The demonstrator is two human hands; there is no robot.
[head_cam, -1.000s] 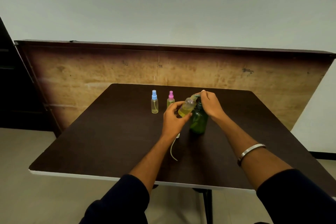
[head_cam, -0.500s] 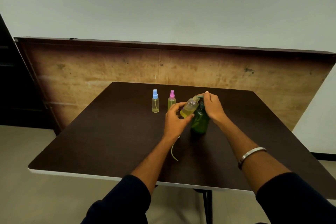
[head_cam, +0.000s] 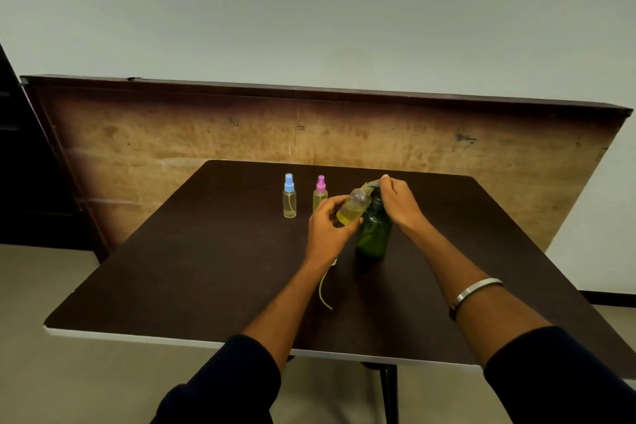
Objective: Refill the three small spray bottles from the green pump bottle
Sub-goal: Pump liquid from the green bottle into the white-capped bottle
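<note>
Both forearms extend forward over the dark table (head_cam: 192, 272), sleeves pushed up to the elbows; a metal bangle (head_cam: 473, 291) sits on the right forearm.

Left hand (head_cam: 327, 229): raised off the tabletop, back of the hand toward the camera, fingers and thumb curled around the lower body of the open spray bottle (head_cam: 354, 205). The bottle is held tilted, base down and to the left within the grip, neck pointing up and to the right. Yellowish liquid fills its lower part.

Right hand (head_cam: 397, 200): positioned over the top of the green pump bottle (head_cam: 373, 234), wrist bent downward, fingers curled over the pump head. The fingertips reach past the pump to the spout, which meets the neck of the tilted bottle. How hard the hand bears on the pump cannot be determined.

The green pump bottle stands upright on the table, directly below the right hand and just to the right of the left hand.

The blue-capped spray bottle (head_cam: 289, 196) and the pink-capped spray bottle (head_cam: 320, 194) stand upright side by side, left of the hands and apart from them; both contain pale yellow liquid.

A thin dip tube (head_cam: 323, 293) lies on the table beside the left wrist, its upper end hidden by the hand.
</note>
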